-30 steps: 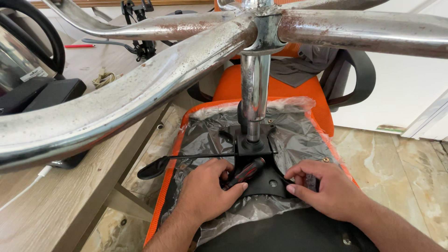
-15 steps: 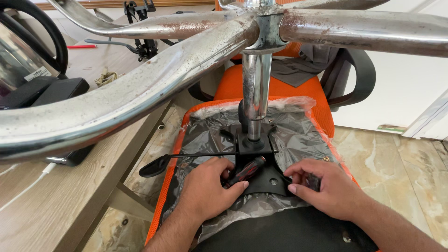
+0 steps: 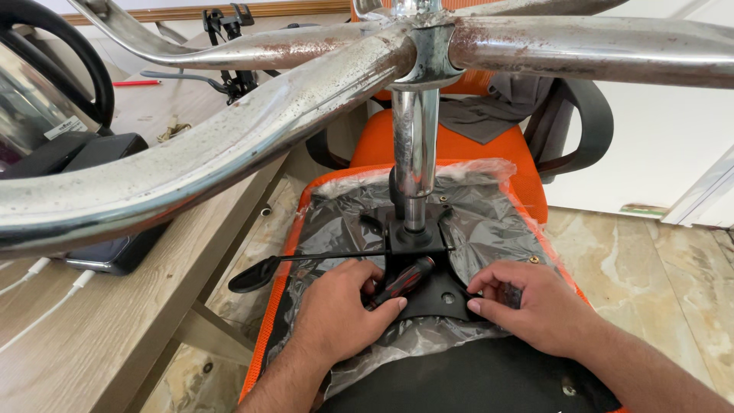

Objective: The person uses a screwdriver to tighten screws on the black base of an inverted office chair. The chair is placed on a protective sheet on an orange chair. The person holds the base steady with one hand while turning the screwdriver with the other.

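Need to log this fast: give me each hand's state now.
Left hand: closed on the screwdriver.
Right hand: fingers curled, pressing the black mounting plate; grip cannot be told.

very little shifts across the second. the left hand (image 3: 342, 313) creeps slightly toward the middle of the black mounting plate (image 3: 428, 294), its fingers (image 3: 386, 304) closing a touch tighter around the black-and-red screwdriver handle (image 3: 405, 279), whose tip end now points a little more up toward the chrome column (image 3: 414, 138). the right hand (image 3: 527, 306) slides a hair leftward along the plate's edge, fingertips (image 3: 475, 304) pressing nearer the screw hole. the view itself drifts slightly, so the chair base sits a bit lower in frame.
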